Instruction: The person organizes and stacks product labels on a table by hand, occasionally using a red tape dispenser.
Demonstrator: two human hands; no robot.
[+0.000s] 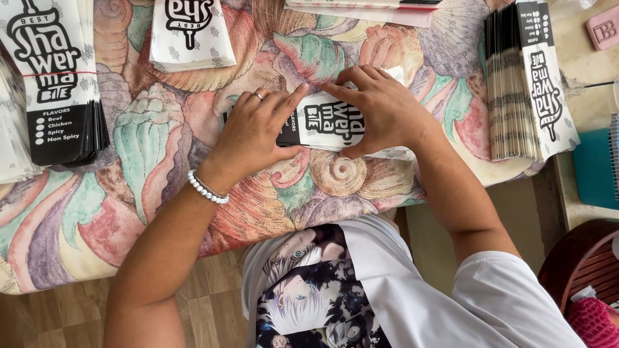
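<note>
A flat white and black printed paper sleeve lies on the table covered by a seashell-patterned cloth. My left hand, with a ring and a white bead bracelet, presses down on the sleeve's black left end. My right hand presses on its right part, fingers spread and pointing left. Both hands lie flat on the sleeve; neither lifts it.
A stack of the same sleeves stands at the far left, another sleeve pile at the top centre, and a tall fanned stack at the right. A pink block, a teal item and a wooden chair are at the right.
</note>
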